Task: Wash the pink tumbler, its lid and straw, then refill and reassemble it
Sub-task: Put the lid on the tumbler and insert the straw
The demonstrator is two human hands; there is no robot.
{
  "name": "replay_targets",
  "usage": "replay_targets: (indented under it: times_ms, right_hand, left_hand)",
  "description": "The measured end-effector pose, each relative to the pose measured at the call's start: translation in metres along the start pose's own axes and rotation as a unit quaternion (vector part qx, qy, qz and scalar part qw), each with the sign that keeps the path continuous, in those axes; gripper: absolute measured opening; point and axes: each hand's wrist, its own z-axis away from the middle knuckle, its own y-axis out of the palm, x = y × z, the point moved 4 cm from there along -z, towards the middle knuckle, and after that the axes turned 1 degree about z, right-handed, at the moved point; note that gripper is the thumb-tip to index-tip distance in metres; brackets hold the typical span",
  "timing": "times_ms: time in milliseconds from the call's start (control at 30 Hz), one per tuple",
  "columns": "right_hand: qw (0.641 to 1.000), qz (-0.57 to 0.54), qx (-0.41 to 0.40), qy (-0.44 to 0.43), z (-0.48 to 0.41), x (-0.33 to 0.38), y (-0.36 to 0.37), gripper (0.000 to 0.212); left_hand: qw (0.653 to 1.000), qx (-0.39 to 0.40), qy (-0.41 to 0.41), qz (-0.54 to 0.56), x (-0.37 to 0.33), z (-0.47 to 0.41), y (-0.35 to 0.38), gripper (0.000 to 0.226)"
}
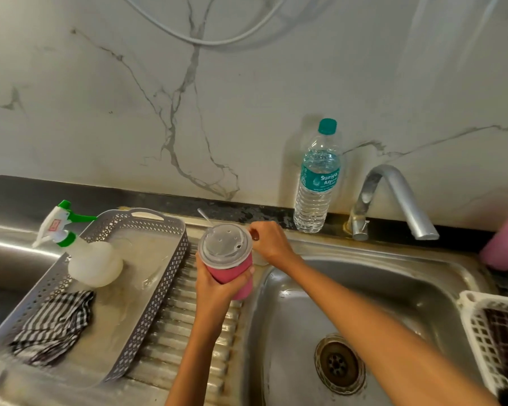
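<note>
- One pink tumbler (233,272), with one translucent lid (225,244) seated on top, is held up over the drainboard (188,332), just beside the left edge of the sink (305,303).
- One thin straw (203,215) pokes up behind the tumbler's far side; I cannot tell what its lower end rests on.
- The left grip (217,285) is wrapped round the pink body below the lid, fingers curled close.
- The right grip (272,244) is nearly closed, its fingertips pinching the lid's rim on the far right side.
- One grey tray (159,288) sits on the drainboard's left part, holding one spray bottle (94,265) and one checked cloth (53,326).
- One water bottle (317,183) stands capped at the table's back edge, beside one tap (393,194).
- One white basket (475,326) is at the sink's right edge.
</note>
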Motion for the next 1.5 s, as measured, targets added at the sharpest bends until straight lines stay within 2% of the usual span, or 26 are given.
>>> replay_targets:
  times_ms: [33,67,167,367,467,633,833,1033,1167,1267,1433,1500]
  right_hand:
    - [0.999,-0.03,-0.011,0.006,0.01,-0.003,-0.007,0.007]
    - [0.998,-0.059,-0.018,0.02,0.025,-0.007,-0.019,0.009]
    - [0.986,-0.142,-0.015,0.082,0.076,-0.019,-0.046,0.035]
    - [0.941,-0.3,-0.088,0.132,0.181,-0.016,-0.119,0.014]
    - [0.924,-0.337,-0.145,0.112,0.219,-0.002,-0.162,0.012]
    - [0.91,-0.37,-0.187,0.021,0.259,0.028,-0.211,0.012]
    - [0.906,-0.368,-0.206,-0.026,0.272,0.043,-0.23,0.01]
    - [0.932,-0.304,-0.193,-0.032,0.273,0.036,-0.232,0.012]
    - [0.967,-0.211,-0.144,-0.024,0.271,0.028,-0.219,0.01]
    - [0.974,-0.201,-0.106,-0.012,0.269,0.023,-0.21,0.024]
    - [0.976,-0.206,-0.076,0.006,0.271,0.003,-0.202,0.03]
    - [0.98,-0.185,-0.063,0.032,0.272,-0.009,-0.196,0.038]
  left_hand:
    - [1.0,0.005,0.002,-0.001,-0.001,0.002,0.001,0.101]
    - [1.0,0.015,0.003,0.001,-0.004,0.007,0.004,0.102]
    - [0.999,0.037,0.002,0.002,-0.011,0.024,0.011,0.106]
    - [0.997,0.08,-0.003,0.015,-0.016,0.075,0.035,0.098]
    - [0.995,0.102,0.005,0.003,-0.013,0.102,0.051,0.096]
    - [0.991,0.133,0.0,-0.005,-0.008,0.134,0.075,0.098]
    - [0.988,0.15,-0.002,-0.025,-0.008,0.146,0.098,0.09]
    - [0.988,0.155,0.007,-0.02,-0.015,0.149,0.115,0.089]
    - [0.987,0.157,0.016,-0.017,-0.017,0.15,0.12,0.096]
    - [0.987,0.159,0.022,-0.014,-0.018,0.149,0.121,0.1]
    - [0.986,0.164,0.016,-0.016,-0.018,0.146,0.118,0.102]
    - [0.986,0.168,0.007,-0.016,-0.016,0.145,0.114,0.102]
